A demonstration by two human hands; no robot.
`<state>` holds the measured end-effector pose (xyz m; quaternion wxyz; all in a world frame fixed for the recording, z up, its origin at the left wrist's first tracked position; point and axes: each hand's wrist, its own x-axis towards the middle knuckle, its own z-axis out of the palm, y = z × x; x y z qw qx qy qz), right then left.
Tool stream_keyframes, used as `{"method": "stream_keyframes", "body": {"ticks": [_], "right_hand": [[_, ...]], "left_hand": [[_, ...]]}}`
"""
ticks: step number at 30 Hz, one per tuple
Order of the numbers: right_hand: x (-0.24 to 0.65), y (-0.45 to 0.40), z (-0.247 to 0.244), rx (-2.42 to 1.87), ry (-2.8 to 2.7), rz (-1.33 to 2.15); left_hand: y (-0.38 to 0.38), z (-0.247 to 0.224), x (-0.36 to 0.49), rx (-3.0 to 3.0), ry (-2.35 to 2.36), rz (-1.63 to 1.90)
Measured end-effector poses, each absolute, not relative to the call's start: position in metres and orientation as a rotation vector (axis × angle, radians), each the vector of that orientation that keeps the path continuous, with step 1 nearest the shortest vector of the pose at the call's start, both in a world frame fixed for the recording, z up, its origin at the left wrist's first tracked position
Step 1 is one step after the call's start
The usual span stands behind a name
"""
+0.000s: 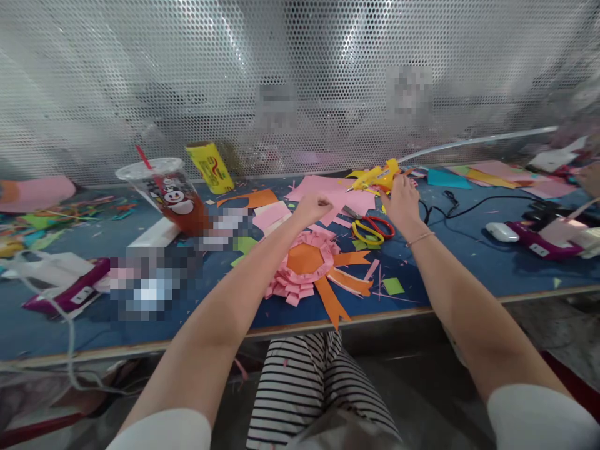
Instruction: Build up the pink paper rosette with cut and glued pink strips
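My left hand (313, 209) is curled closed above the pink paper sheets (307, 186); whatever its fingers might hold is hidden. At the yellow hot glue gun (375, 178), my right hand (404, 201) has its fingers wrapped around the rear part, with the nozzle pointing left. A paper rosette (305, 259) with pink pleated edging and an orange centre lies below my left hand, orange ribbon tails (334, 300) spreading to its right and toward the table edge. Between my hands rest scissors (370, 230) with red and yellow handles.
A plastic cup (175, 200) with a red straw stands to the left, near a yellow box (212, 167). Purple power strips (70, 290) and cables lie at both sides. Paper scraps (392, 286) litter the blue table; a perforated metal panel (300, 56) stands behind it.
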<state>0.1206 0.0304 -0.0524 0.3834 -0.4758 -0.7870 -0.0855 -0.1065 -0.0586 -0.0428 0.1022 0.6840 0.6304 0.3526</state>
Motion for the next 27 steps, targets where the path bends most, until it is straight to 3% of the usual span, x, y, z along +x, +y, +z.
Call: {"method": "stream_keyframes", "body": {"ticks": [20, 27], "right_hand": [[0.1234, 0.0284, -0.0507, -1.186, -1.999, -0.181], [0.1258, 0.0314, -0.0557, -1.406, -2.072, -0.067]], "left_hand": [[-0.0602, -0.0397, -0.1104, 1.902, 1.728, 1.234], [-0.0605, -0.0407, -0.1071, 1.534, 1.524, 1.394]]}}
